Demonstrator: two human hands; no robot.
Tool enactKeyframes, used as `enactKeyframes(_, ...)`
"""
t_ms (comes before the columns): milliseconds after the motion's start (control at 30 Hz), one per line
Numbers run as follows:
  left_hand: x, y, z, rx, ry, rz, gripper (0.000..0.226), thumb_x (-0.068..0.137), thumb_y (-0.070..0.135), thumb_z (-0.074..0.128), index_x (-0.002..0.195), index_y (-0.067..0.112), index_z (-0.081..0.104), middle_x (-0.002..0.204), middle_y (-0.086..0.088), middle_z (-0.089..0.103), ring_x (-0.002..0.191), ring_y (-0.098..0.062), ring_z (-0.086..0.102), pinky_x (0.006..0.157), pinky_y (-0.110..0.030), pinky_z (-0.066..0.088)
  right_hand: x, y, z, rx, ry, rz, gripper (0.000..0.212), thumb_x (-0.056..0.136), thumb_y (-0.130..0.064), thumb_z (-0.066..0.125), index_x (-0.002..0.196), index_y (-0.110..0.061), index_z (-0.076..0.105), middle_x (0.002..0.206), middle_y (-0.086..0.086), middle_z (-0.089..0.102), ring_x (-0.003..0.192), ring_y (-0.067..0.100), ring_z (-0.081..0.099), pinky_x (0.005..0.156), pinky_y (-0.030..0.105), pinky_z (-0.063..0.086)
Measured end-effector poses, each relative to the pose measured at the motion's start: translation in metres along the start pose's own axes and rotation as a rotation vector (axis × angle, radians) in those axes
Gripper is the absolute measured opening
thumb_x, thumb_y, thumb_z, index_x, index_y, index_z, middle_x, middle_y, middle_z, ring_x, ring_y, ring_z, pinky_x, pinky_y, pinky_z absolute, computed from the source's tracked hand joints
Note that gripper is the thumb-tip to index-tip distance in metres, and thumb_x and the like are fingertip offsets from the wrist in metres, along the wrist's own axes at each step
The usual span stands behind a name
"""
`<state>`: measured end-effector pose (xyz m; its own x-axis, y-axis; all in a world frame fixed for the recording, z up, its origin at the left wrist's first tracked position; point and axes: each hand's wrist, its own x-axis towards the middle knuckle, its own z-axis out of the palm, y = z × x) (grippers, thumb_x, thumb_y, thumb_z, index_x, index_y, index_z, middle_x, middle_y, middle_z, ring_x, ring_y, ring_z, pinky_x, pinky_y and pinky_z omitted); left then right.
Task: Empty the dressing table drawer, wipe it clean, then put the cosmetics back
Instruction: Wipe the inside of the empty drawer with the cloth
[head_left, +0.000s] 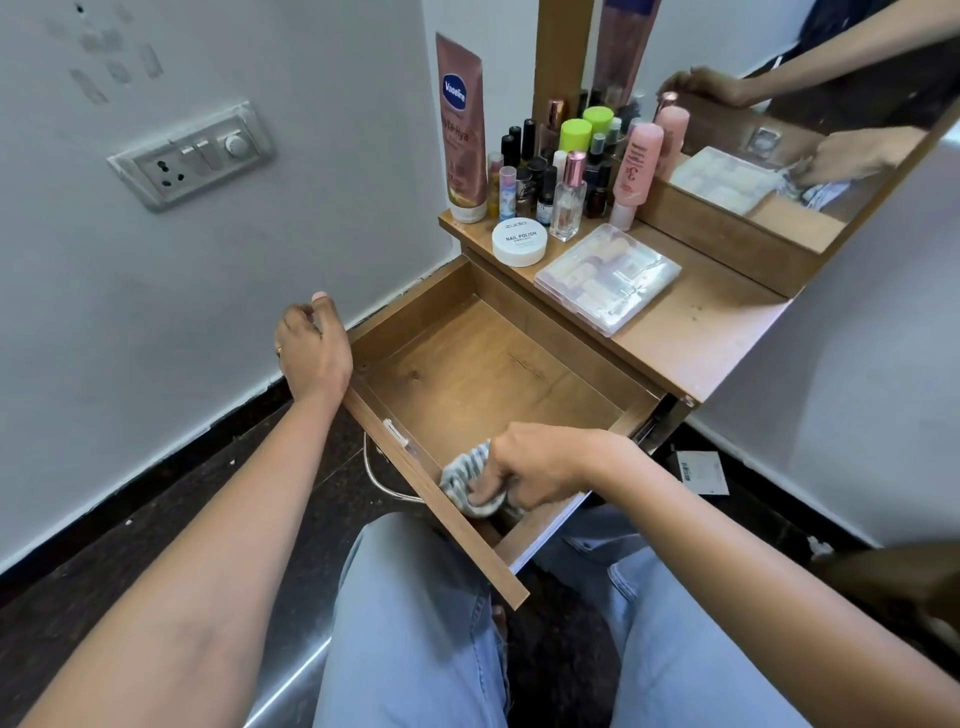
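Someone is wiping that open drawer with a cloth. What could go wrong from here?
The drawer is pulled far out, so the right hand pressing the cloth at its near corner might strain it. Bottles crowd the table top just behind; a jolt might topple the tall Vaseline tube or the perfume bottle into the drawer.

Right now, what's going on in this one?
A seated person is wiping the empty drawer. The right hand grips a striped cloth against its front wall; the left hand rests at the drawer's left front corner. The cosmetics wait on the tabletop.
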<state>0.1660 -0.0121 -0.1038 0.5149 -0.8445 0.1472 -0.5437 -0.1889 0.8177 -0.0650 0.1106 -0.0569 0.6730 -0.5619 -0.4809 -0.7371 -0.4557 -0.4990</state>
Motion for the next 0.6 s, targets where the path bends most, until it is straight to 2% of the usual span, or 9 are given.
enactKeyframes(67,0.001,0.0,0.001,0.01,-0.001,0.003,0.081,0.085,0.062,0.018,0.101,-0.007,0.056,0.104,-0.028,0.061,0.1,-0.042,0.055,0.089,-0.051,0.042,-0.01,-0.008,0.007,-0.169,0.026,0.009,0.046,0.073,0.006,0.05,0.107,-0.016,0.073,0.105,0.004,0.072,0.088,0.024,0.063,0.073,0.029,0.051)
enactKeyframes(133,0.001,0.001,0.0,0.022,-0.004,-0.007,0.079,0.085,0.061,0.02,0.103,-0.007,0.057,0.107,-0.027,0.061,0.103,-0.042,0.055,0.091,-0.052,0.042,-0.017,-0.019,0.012,-0.294,0.022,0.03,0.04,0.071,0.004,0.05,0.1,-0.013,0.072,0.096,0.012,0.069,0.091,0.034,0.061,0.072,0.037,0.055)
enactKeyframes(233,-0.004,0.005,-0.003,0.054,-0.02,-0.016,0.064,0.093,0.053,0.026,0.114,-0.001,0.054,0.12,-0.019,0.057,0.117,-0.038,0.048,0.102,-0.051,0.036,-0.028,-0.029,0.017,-0.424,0.043,0.033,0.035,0.083,0.0,0.051,0.106,-0.017,0.07,0.08,0.004,0.057,0.089,0.025,0.049,0.065,0.033,0.048)
enactKeyframes(300,-0.005,0.004,-0.003,0.065,-0.033,-0.012,0.061,0.094,0.051,0.027,0.116,0.001,0.053,0.124,-0.017,0.056,0.12,-0.036,0.046,0.104,-0.05,0.034,-0.034,-0.031,0.024,-0.513,0.113,-0.003,0.031,0.089,-0.002,0.048,0.107,-0.018,0.066,0.067,-0.004,0.04,0.083,0.02,0.036,0.053,0.024,0.029)
enactKeyframes(333,-0.005,0.004,-0.003,0.071,-0.038,-0.008,0.06,0.094,0.051,0.027,0.118,0.002,0.053,0.125,-0.017,0.055,0.12,-0.036,0.046,0.104,-0.05,0.035,-0.037,-0.03,0.032,-0.551,0.154,-0.025,0.03,0.089,-0.002,0.045,0.104,-0.019,0.065,0.064,-0.006,0.037,0.081,0.018,0.031,0.051,0.024,0.021)
enactKeyframes(400,-0.004,0.003,-0.003,0.083,-0.043,0.002,0.06,0.095,0.051,0.028,0.119,0.002,0.052,0.127,-0.017,0.054,0.121,-0.036,0.045,0.103,-0.048,0.035,-0.044,-0.023,0.051,-0.587,0.259,-0.059,0.036,0.084,-0.003,0.037,0.099,-0.022,0.064,0.072,-0.01,0.048,0.078,0.016,0.028,0.056,0.025,0.024)
enactKeyframes(467,-0.004,0.003,-0.003,0.093,-0.05,0.003,0.058,0.096,0.049,0.029,0.121,0.001,0.052,0.128,-0.017,0.053,0.122,-0.036,0.044,0.103,-0.047,0.035,-0.05,-0.008,0.07,-0.601,0.448,-0.111,0.044,0.082,-0.011,0.031,0.101,-0.026,0.067,0.095,-0.017,0.064,0.073,0.014,0.036,0.061,0.026,0.035)
enactKeyframes(533,-0.006,0.003,-0.003,0.101,-0.053,0.003,0.057,0.097,0.048,0.03,0.123,0.001,0.051,0.129,-0.017,0.052,0.123,-0.036,0.044,0.103,-0.047,0.034,-0.055,0.01,0.086,-0.552,0.6,-0.175,0.046,0.084,-0.012,0.035,0.112,-0.027,0.068,0.118,-0.019,0.064,0.075,0.014,0.043,0.064,0.026,0.04)
enactKeyframes(600,-0.006,0.003,-0.003,0.103,-0.059,0.004,0.058,0.096,0.049,0.029,0.123,0.002,0.051,0.13,-0.017,0.052,0.123,-0.035,0.044,0.102,-0.047,0.034,-0.063,0.026,0.097,-0.52,0.725,-0.195,0.046,0.084,-0.01,0.04,0.118,-0.027,0.067,0.126,-0.019,0.061,0.078,0.012,0.045,0.067,0.025,0.043)
